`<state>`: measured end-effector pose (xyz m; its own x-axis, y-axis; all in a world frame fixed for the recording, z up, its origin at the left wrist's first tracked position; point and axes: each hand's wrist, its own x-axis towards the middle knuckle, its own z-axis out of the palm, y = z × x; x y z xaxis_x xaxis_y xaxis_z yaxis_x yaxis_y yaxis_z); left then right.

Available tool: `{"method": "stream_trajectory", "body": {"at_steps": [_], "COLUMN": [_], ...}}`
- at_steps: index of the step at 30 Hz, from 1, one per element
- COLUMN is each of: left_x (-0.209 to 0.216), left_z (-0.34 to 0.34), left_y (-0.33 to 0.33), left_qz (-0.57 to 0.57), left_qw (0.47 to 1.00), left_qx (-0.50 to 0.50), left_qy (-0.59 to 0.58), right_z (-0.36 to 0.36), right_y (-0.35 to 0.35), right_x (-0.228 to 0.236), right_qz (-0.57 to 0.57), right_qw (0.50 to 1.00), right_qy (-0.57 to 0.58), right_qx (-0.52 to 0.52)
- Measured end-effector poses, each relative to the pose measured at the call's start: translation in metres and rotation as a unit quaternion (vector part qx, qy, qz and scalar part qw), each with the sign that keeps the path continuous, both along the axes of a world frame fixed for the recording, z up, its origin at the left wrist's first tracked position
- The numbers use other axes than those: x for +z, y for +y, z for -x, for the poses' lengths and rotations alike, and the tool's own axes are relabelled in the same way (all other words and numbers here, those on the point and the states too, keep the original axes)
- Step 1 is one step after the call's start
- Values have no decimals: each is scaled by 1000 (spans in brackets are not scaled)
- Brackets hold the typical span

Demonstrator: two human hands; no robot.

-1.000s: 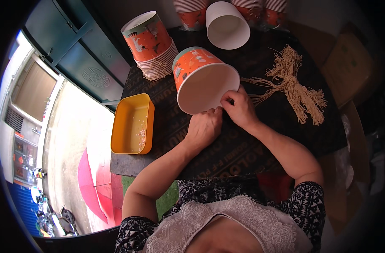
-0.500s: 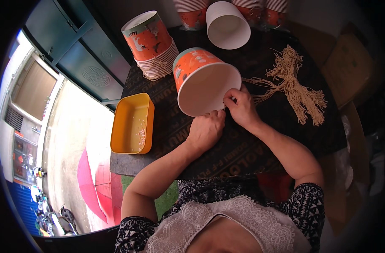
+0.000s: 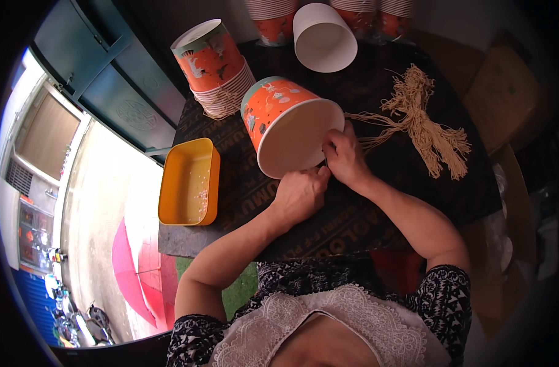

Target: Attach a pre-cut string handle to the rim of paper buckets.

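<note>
An orange paper bucket (image 3: 278, 109) with a green band and printed figures lies tilted on the dark table, its white mouth facing me. At the right of its rim is my right hand (image 3: 347, 158), closed, with the thumb at the inner side and the other fingers partly hidden. Close beside it, my left hand (image 3: 301, 194) is curled against the lower rim with fingertips pinched together. Whatever sits between those fingertips is too small to make out. A bundle of tan cords (image 3: 423, 119) lies to the right, with several loose strands reaching behind the bucket and my right hand.
Left of my hands stands a yellow plastic tub (image 3: 213, 189) with small pale bits inside. Behind it rises a stack of orange paper buckets (image 3: 209, 61). A white bucket (image 3: 325, 38) lies at the back, near more stacks (image 3: 273, 27). The table edge (image 3: 230, 241) curves before me.
The bucket has tipped a little and shifted slightly toward the lower left. Both hands stay at its rim, with the left fingertips slightly lower. The whole view has shifted slightly.
</note>
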<state>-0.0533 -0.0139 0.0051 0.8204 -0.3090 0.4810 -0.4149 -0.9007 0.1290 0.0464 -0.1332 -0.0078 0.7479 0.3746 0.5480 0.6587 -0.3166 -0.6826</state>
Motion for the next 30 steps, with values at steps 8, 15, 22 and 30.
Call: {"method": "stream_trajectory", "body": {"at_steps": [8, 15, 22, 30], "left_x": [4, 4, 66, 118], "left_z": [2, 4, 33, 44], "left_y": [2, 5, -2, 10], "left_qz": [75, 84, 76, 177], "left_qw": [994, 994, 970, 939], "left_qx": [15, 20, 14, 285], "left_qy": [76, 61, -229, -81], "right_z": [2, 0, -6, -11], "right_y": [2, -1, -16, -23], "right_x": [3, 8, 45, 46], "right_qz": [10, -4, -9, 31], "right_qw": [1000, 1000, 972, 949], "right_qy": [-20, -20, -234, -312], "right_qx": [-11, 13, 0, 28]}}
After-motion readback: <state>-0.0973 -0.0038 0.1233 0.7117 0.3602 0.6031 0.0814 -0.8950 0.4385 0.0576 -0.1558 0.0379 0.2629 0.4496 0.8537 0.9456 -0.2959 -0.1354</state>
